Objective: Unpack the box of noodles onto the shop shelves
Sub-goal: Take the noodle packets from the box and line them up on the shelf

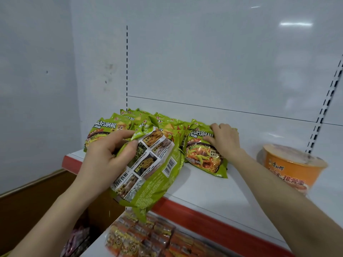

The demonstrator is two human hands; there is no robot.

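Note:
My left hand grips a green noodle packet by its upper end, back side with barcode facing me, held over the front edge of the white shelf. My right hand rests on another green noodle packet that leans on the shelf, fingers curled over its top edge. Several more green packets stand in rows behind and to the left, against the back panel.
An orange cup of noodles stands at the right of the shelf. The shelf has a red front strip. Below it lie orange and yellow snack packs. A brown cardboard box sits lower left.

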